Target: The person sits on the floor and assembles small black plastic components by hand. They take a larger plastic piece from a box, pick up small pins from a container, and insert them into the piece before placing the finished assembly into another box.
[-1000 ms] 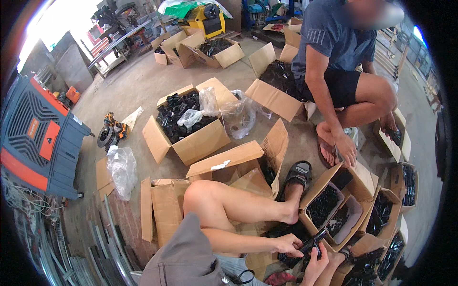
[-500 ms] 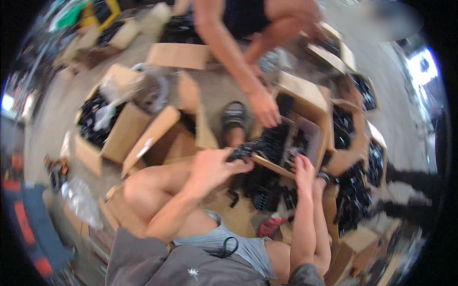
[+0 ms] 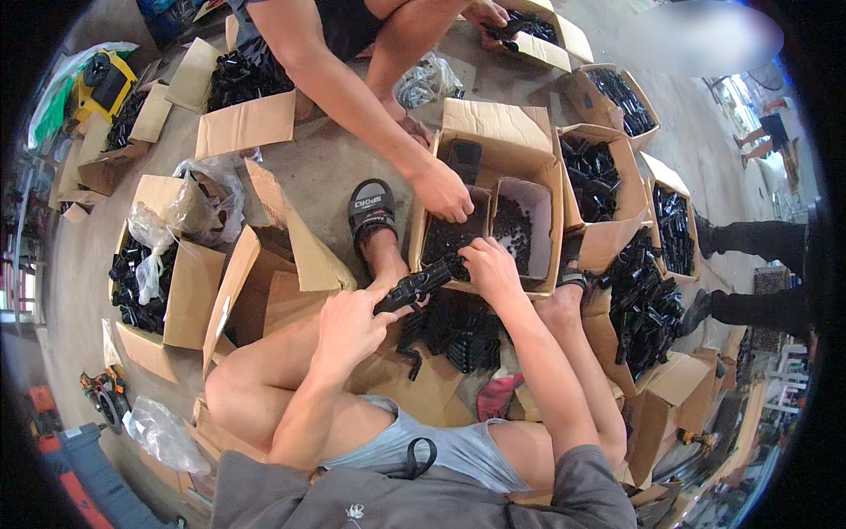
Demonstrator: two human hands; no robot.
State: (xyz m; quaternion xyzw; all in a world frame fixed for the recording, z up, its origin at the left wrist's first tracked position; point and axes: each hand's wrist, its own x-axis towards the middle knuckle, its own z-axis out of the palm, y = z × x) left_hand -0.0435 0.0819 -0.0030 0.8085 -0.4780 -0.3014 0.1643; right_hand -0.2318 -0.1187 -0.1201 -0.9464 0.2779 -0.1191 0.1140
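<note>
My left hand [image 3: 348, 328] is closed around a black plastic part [image 3: 412, 289], long and ridged, held tilted above my lap. My right hand [image 3: 492, 266] meets the part's far end with its fingers pinched together. Whatever sits between those fingertips is too small to make out. Just beyond, a divided cardboard box [image 3: 551, 234] holds many small black pieces [image 3: 511, 225] in its compartments. Another person's hand [image 3: 443, 191] reaches into the left compartment. Below the box, a pile of black parts [image 3: 463, 339] lies between my legs on flattened cardboard [image 3: 414, 379].
Open boxes of black parts stand around: one at left [image 3: 196, 286], one at right [image 3: 592, 181]. An open box [image 3: 278, 309] stands by my left knee. A loose heap of parts [image 3: 643, 304] lies at right. A power drill [image 3: 104, 388] and clear bag [image 3: 163, 434] are at lower left.
My right hand has moved from the box's near right edge to the black part's end, its fingers now pinched. My left hand keeps its hold. The view has swung and sharpened.
</note>
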